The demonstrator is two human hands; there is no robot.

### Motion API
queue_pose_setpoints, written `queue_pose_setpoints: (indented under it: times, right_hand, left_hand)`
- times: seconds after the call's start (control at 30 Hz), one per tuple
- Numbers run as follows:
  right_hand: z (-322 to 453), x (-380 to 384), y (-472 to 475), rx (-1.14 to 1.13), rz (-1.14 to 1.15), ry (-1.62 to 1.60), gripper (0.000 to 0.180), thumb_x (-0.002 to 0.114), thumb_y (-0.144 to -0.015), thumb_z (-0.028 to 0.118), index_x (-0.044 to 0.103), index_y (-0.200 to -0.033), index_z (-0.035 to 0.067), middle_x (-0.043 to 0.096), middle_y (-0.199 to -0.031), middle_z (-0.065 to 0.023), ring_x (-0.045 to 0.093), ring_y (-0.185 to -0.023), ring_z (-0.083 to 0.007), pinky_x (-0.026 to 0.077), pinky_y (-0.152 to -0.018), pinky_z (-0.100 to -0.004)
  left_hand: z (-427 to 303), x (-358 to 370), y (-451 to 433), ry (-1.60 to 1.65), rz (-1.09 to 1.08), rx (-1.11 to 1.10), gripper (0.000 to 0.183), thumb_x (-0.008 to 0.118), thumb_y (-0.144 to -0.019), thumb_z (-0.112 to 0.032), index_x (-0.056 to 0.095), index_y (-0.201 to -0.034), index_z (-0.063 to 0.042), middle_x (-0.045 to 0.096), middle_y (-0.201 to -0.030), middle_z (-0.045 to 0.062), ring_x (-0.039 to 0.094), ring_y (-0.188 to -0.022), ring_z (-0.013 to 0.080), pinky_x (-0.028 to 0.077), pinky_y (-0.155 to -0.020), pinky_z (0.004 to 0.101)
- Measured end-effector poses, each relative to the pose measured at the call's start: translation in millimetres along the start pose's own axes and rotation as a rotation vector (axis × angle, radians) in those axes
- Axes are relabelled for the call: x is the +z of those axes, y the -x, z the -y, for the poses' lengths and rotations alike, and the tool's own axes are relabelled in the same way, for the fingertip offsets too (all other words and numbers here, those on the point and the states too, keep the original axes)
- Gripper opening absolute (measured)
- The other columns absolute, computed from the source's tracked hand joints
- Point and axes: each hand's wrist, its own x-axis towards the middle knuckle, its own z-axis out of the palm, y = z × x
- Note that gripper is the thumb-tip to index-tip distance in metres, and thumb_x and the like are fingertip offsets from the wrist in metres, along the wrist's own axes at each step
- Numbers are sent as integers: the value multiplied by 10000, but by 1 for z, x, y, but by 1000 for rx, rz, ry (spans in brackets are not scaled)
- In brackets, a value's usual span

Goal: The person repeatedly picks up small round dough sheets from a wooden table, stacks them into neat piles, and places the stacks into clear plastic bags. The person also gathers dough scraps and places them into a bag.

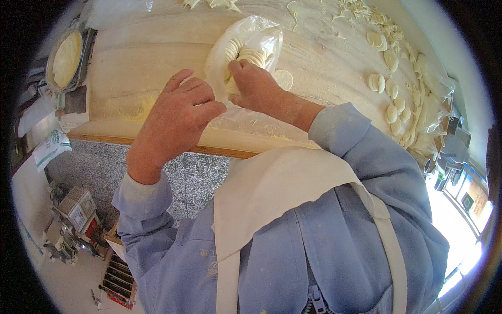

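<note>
A clear plastic bag point(221, 47) lies on the floured wooden work board point(129, 62), with rows of thin round dough wrappers point(253, 56) inside. My right hand point(259, 84) reaches over the bag's near side, its thumb and fingers around the near end of the wrappers; the fingertips are partly hidden. Left of the bag, my left hand point(176, 114) hovers above the board's front edge. Its fingers are loosely bent and apart, with nothing visible in them. One loose dough round point(283, 79) rests flat just right of the bag, beside my right wrist.
Several small dough pieces point(376, 82) and a stack of rounds point(376, 41) lie on the board's right side. Dough scraps point(372, 17) line the far right edge. A bowl with pale contents point(66, 59) stands at left. Below are a carton point(76, 208) and a slatted crate point(117, 276).
</note>
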Motion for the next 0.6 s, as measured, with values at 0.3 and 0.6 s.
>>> queue_pose_setpoints:
  times: [0.3,0.6]
  right_hand:
    - [-2,-17,4,-51,-99,220,662,854,-605,306,509,-1091,17,550,-1077,-191,549,-1023,-361,501,-820,-441]
    - [8,-21,12,-151,-10,219,197,752,-680,194,671,-768,37,639,-787,-148,664,-763,-312,535,-633,-444]
  left_hand:
    - [-2,-6,-4,-13,23,-14,128,607,-732,-75,683,-834,-90,568,-814,48,587,-927,235,387,-1028,472]
    - [-6,-5,-7,1,8,9,121,608,-739,-64,666,-842,-91,563,-831,50,583,-939,235,389,-1023,483]
